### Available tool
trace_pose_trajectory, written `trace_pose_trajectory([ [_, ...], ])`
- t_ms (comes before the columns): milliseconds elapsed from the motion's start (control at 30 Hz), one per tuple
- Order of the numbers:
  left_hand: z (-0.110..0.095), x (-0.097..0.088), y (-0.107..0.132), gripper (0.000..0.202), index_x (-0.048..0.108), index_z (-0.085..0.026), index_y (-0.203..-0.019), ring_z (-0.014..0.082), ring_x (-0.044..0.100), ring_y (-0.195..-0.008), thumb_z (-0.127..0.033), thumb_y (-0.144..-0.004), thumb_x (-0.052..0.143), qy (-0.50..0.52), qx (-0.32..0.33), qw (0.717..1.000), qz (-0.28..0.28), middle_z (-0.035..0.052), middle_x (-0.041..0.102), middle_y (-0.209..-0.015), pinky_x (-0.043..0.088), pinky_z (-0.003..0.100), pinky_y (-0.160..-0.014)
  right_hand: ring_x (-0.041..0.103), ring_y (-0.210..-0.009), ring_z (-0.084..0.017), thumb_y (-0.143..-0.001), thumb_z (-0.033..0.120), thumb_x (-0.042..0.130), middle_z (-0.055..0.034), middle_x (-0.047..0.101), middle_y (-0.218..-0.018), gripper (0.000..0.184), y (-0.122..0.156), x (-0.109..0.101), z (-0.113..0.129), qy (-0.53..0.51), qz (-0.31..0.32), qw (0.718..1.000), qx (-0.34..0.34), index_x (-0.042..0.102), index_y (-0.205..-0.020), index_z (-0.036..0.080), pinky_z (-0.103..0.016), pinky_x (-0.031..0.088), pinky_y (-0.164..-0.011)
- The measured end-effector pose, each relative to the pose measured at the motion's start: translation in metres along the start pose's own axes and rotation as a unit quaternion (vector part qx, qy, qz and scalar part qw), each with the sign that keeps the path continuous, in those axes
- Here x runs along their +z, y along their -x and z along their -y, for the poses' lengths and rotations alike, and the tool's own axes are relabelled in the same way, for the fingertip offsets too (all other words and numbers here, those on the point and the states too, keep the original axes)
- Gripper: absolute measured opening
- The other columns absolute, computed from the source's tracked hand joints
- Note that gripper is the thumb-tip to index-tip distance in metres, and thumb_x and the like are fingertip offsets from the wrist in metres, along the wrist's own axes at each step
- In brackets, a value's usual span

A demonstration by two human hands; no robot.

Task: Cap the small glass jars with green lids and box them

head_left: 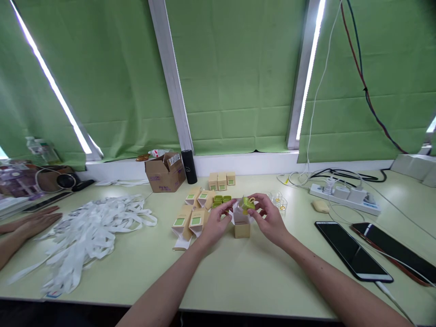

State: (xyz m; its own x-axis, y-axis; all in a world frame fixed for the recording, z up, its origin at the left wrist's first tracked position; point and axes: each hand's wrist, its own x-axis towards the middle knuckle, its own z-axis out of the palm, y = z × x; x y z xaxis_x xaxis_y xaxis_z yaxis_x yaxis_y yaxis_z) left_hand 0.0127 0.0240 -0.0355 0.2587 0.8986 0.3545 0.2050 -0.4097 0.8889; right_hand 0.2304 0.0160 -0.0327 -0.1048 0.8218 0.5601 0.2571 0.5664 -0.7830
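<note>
My right hand (269, 217) pinches a small green case with a yellow ring (247, 203), holding it just above an open small cardboard box (242, 230). The box stands upright with its white inner flaps raised. At the box's left side, my left hand (216, 223) has thumb and fingers closed on a flap. Several green cases (222, 199) sit just behind my left hand, partly hidden by it. To the left lie several open small boxes (182, 221) with green labels. Clear plastic pieces with gold-coloured parts (279, 202) are behind my right hand.
Small closed boxes (222, 181) stand at the back, near a black cylinder (189, 166) and a brown carton (165, 172). White straps (88, 231) are heaped left, beside another person's hands (34, 222). A power strip (344, 198) and a phone (353, 250) with cables lie right.
</note>
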Motion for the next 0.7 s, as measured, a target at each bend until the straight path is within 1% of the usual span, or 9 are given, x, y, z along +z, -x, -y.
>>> trace_pose_trajectory([
  [167, 0.0013, 0.0006, -0.0006, 0.070, 0.064, -0.020, -0.144, 0.0225, 0.064, -0.115, -0.011, -0.076, 0.053, 0.008, -0.012, 1.000, -0.008, 0.0083, 0.072, -0.132, 0.050, 0.040, -0.108, 0.070, -0.084, -0.020, -0.090, 0.035, 0.065, -0.0060, 0.074, -0.114, 0.029, 0.0008, -0.0016, -0.0011, 0.045, 0.018, 0.999, -0.019, 0.060, -0.117, 0.027, -0.031, 0.054, -0.063],
  [333, 0.0010, 0.0008, -0.0006, 0.072, 0.065, -0.020, -0.143, 0.0233, 0.065, -0.116, -0.009, -0.073, 0.051, 0.008, -0.013, 1.000, -0.008, 0.0082, 0.072, -0.132, 0.051, 0.041, -0.108, 0.068, -0.085, -0.022, -0.088, 0.031, 0.066, -0.0051, 0.074, -0.108, 0.025, 0.0033, -0.0006, -0.0010, 0.082, 0.046, 0.995, -0.027, 0.063, -0.113, 0.027, -0.032, 0.053, -0.063],
  [500, 0.0007, 0.0007, -0.0009, 0.072, 0.064, -0.020, -0.143, 0.0235, 0.065, -0.115, -0.010, -0.072, 0.051, 0.009, -0.009, 1.000, -0.006, 0.0088, 0.071, -0.133, 0.052, 0.040, -0.106, 0.064, -0.088, -0.023, -0.087, 0.027, 0.067, -0.0063, 0.071, -0.110, 0.023, 0.0052, 0.0012, -0.0036, 0.117, 0.073, 0.990, -0.040, 0.063, -0.110, 0.027, -0.034, 0.054, -0.067],
  [633, 0.0015, 0.0013, -0.0017, 0.073, 0.063, -0.018, -0.144, 0.0228, 0.064, -0.113, -0.010, -0.072, 0.052, 0.017, -0.013, 1.000, -0.007, 0.0099, 0.072, -0.129, 0.053, 0.039, -0.102, 0.062, -0.092, -0.024, -0.089, 0.025, 0.067, -0.0061, 0.070, -0.107, 0.023, 0.0063, 0.0015, -0.0032, 0.129, 0.091, 0.986, -0.054, 0.064, -0.111, 0.027, -0.035, 0.055, -0.071],
  [700, 0.0013, 0.0020, -0.0017, 0.073, 0.063, -0.018, -0.144, 0.0221, 0.064, -0.111, -0.011, -0.072, 0.052, 0.015, -0.018, 1.000, -0.009, 0.0098, 0.073, -0.125, 0.053, 0.036, -0.098, 0.062, -0.094, -0.024, -0.094, 0.026, 0.062, -0.0061, 0.071, -0.105, 0.016, 0.0067, 0.0021, -0.0016, 0.128, 0.093, 0.985, -0.072, 0.064, -0.110, 0.027, -0.037, 0.055, -0.074],
])
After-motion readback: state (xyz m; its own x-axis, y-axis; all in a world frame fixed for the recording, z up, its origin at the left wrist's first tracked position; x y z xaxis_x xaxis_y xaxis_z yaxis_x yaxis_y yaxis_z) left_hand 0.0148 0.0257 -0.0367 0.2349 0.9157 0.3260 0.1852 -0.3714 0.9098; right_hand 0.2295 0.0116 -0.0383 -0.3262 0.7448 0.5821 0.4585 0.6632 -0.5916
